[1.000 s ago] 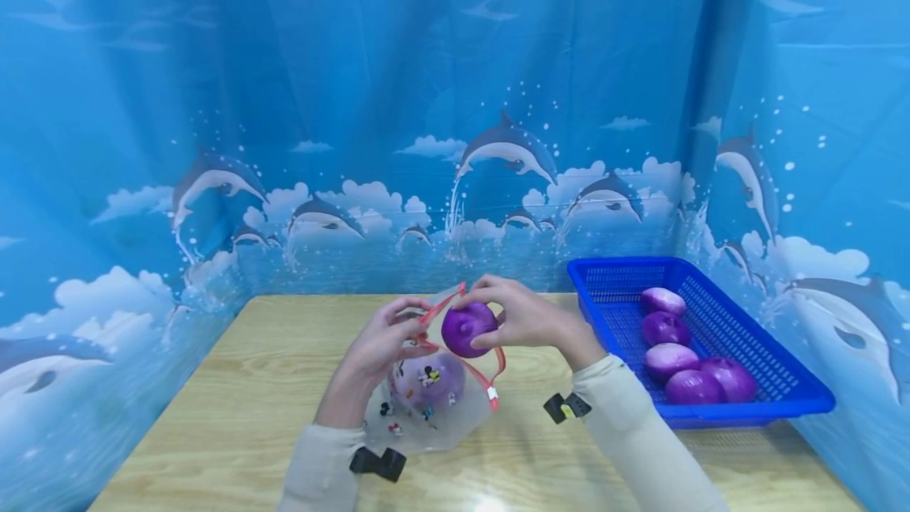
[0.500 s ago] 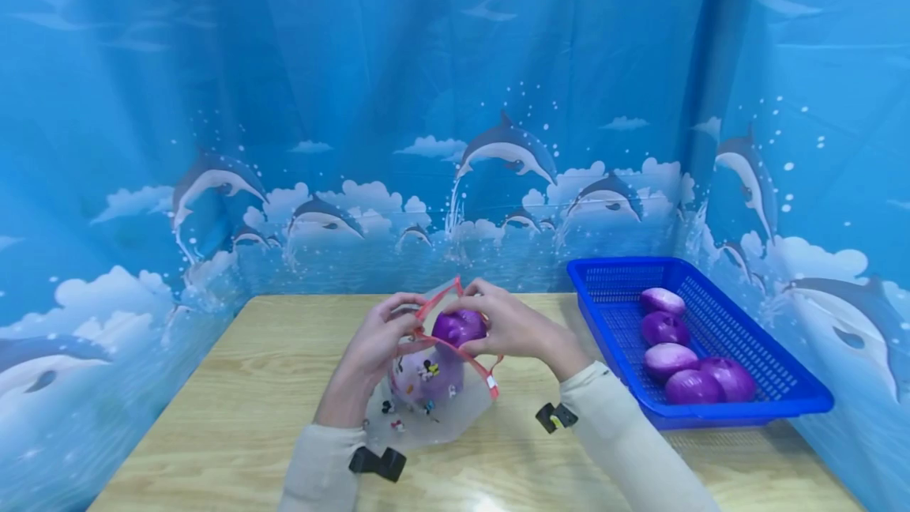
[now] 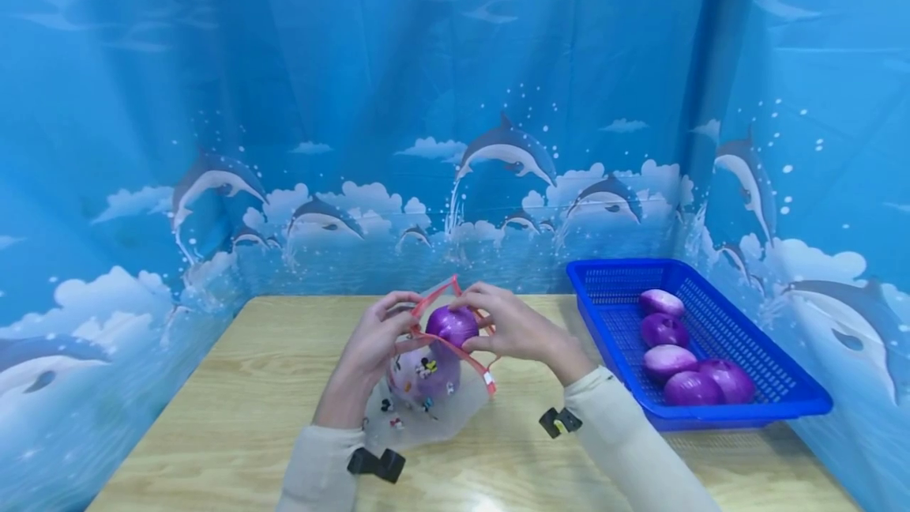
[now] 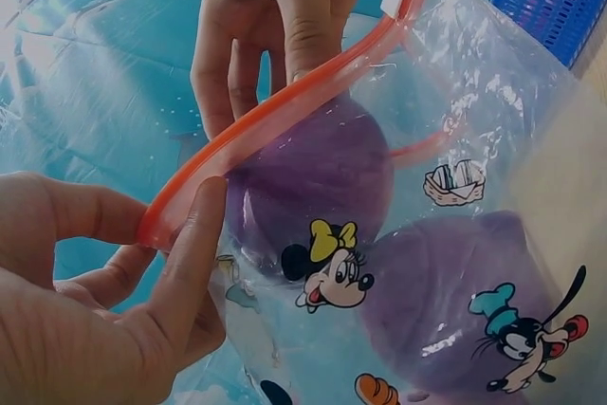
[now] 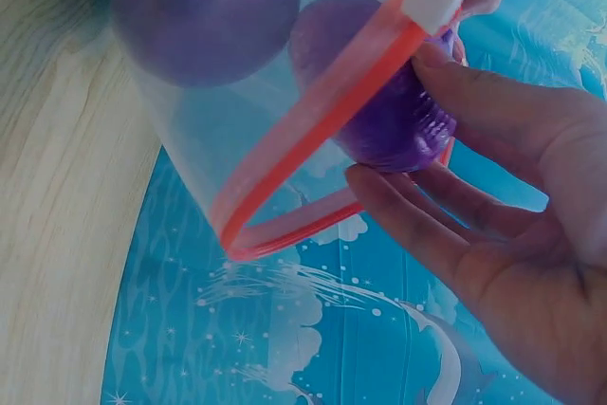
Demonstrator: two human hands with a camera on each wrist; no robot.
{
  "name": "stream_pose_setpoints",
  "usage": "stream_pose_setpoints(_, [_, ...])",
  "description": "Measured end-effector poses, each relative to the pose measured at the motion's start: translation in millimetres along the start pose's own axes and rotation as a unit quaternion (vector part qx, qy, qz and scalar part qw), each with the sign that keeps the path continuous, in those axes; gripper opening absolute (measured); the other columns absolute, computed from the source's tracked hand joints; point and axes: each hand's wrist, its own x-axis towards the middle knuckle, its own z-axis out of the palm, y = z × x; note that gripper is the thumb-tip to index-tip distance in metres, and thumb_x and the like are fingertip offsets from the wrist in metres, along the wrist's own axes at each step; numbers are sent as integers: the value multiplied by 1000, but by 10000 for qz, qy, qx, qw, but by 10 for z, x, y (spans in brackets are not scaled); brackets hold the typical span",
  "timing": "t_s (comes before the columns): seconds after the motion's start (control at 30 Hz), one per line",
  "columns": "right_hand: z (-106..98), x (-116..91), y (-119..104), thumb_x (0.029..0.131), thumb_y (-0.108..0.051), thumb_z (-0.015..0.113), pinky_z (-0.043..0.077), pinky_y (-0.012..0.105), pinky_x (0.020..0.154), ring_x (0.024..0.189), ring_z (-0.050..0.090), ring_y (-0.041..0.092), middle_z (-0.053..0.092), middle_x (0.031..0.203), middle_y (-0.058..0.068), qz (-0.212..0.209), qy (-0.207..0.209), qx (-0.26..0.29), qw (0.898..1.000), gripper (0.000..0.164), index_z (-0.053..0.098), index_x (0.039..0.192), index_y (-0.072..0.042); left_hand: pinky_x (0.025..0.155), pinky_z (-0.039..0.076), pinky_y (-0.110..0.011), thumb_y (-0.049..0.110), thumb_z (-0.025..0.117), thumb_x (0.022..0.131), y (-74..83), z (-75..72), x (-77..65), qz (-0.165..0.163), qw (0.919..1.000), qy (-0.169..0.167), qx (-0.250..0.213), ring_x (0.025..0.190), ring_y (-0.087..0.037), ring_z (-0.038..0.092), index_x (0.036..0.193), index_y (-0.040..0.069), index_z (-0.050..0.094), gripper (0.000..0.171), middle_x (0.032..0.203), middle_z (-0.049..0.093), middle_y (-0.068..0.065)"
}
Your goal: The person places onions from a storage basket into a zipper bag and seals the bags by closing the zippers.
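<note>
head view: left hand (image 3: pixel 373 344) pinches minnie-printed bag (image 3: pixel 442 423); right hand (image 3: pixel 517 325) grips purple onion (image 3: pixel 448 327) within bag mouth.

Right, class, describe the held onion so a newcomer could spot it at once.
Find the blue basket on the wooden table; left of it is an open clear bag with a red zip. The onion is at its mouth, gripped by the right hand, unlike its neighbour lower inside.

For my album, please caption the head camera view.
Left hand grips a clear bag, right hand holds a purple onion in the bag's mouth; more onions lie in a blue basket.
</note>
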Motion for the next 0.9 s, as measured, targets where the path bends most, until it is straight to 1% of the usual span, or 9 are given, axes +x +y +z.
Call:
stream_pose_setpoints(0.13, [42, 24, -11, 86, -9, 82, 66, 31, 88, 113, 68, 25, 62, 128, 10, -185, 198, 102, 9996, 49, 63, 131, -7, 88, 66, -36, -1, 50, 101, 4, 3, -11, 15, 10000, 46, -48, 97, -22, 64, 128, 3, 60, 28, 116, 59, -16])
stream_pose_setpoints(0.23, [82, 55, -3, 86, -3, 81, 66, 26, 83, 109, 70, 28, 64, 121, 13, -461, 259, 131, 9985, 40, 65, 123, -2, 88, 66, -36, -2, 49, 101, 15, 7, -17, 27, 9999, 108, -98, 95, -21, 64, 127, 3, 60, 29, 115, 60, -14])
stream_pose_setpoints(0.37, [122, 85, 13, 89, 2, 76, 63, 16, 78, 105, 71, 27, 68, 114, 13, -711, 83, 19, 9974, 25, 70, 113, -1, 88, 66, -34, -3, 48, 101, 30, 8, -19, 96, 9997, 102, -210, 93, -19, 62, 127, 0, 59, 28, 107, 59, -8])
stream_pose_setpoints(0.43, [130, 94, 13, 92, 2, 73, 63, 17, 80, 105, 72, 25, 72, 113, 11, -793, -75, -85, 9968, 22, 73, 113, -3, 87, 66, -34, -4, 48, 101, 32, 8, -15, 123, 9995, 95, -281, 92, -18, 60, 126, -1, 59, 28, 102, 59, -7])
stream_pose_setpoints(0.53, [140, 104, 14, 95, 5, 65, 63, 20, 86, 107, 72, 22, 76, 115, 7, -892, -294, -223, 9953, 27, 74, 118, -6, 85, 67, -33, -3, 49, 100, 35, 8, -14, 158, 9994, 120, -282, 90, -17, 58, 125, -1, 60, 27, 97, 58, -4])
stream_pose_setpoints(0.6, [148, 103, 9, 95, 8, 60, 63, 22, 89, 105, 74, 21, 77, 115, 8, -951, -406, -280, 9942, 33, 73, 122, -6, 84, 67, -34, -4, 50, 100, 32, 9, -11, 170, 9993, 152, -280, 89, -17, 57, 124, -1, 61, 27, 96, 59, -3])
stream_pose_setpoints(0.7, [157, 96, 1, 93, 11, 55, 61, 19, 84, 95, 73, 15, 77, 114, 10, -948, -590, -301, 9933, 39, 72, 126, -5, 85, 67, -35, -4, 49, 100, 34, 10, -14, 186, 9993, 167, -290, 89, -16, 57, 124, -1, 61, 27, 98, 59, -3])
stream_pose_setpoints(0.8, [164, 90, 1, 96, 8, 54, 56, 16, 75, 82, 65, 7, 77, 108, 10, -929, -773, -337, 9921, 37, 71, 126, -5, 87, 67, -36, -6, 48, 99, 34, 12, -10, 192, 9991, 168, -340, 89, -16, 57, 125, -2, 60, 28, 100, 59, -4])
stream_pose_setpoints(0.9, [160, 83, 11, 99, 6, 53, 56, 15, 76, 83, 64, 4, 77, 107, 9, -889, -884, -302, 9917, 34, 71, 127, -5, 87, 66, -37, -6, 48, 99, 37, 10, -9, 191, 9990, 200, -346, 89, -16, 56, 125, -3, 60, 29, 100, 58, -4])
